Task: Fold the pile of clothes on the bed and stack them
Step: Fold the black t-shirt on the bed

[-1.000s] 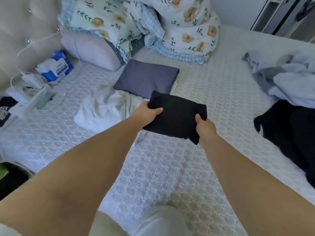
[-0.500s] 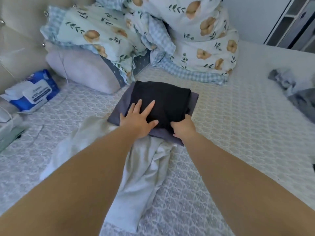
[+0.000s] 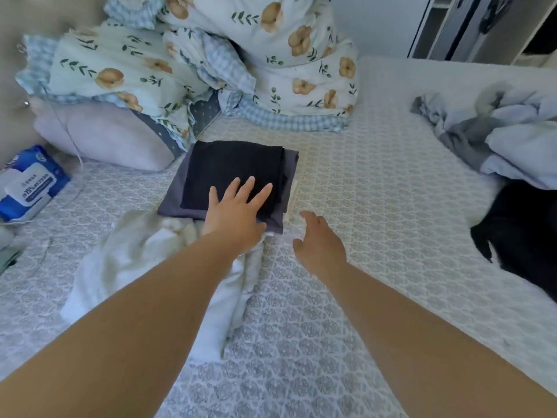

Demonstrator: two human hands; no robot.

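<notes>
A folded black garment point(image 3: 232, 167) lies on top of a folded grey garment point(image 3: 171, 203) near the pillows. My left hand point(image 3: 238, 212) rests flat on the black garment's near edge, fingers spread. Just right of the stack, my right hand point(image 3: 319, 239) hovers over the bed with its fingers loosely apart and nothing in it. A crumpled white garment point(image 3: 144, 267) lies under my left forearm. At the right edge, a heap of pale blue and grey clothes point(image 3: 506, 137) sits above a black garment point(image 3: 524, 230).
A floral duvet point(image 3: 211, 55) and a lilac pillow point(image 3: 105, 134) are piled at the head of the bed. A blue pack of wipes point(image 3: 30, 182) lies at the left edge. The patterned bed cover point(image 3: 376, 206) stretches between the stack and the unfolded heap.
The folded black garment was carried to the grey one and set on it. My right hand has since let go and pulled back to the right; my left hand still presses the stack.
</notes>
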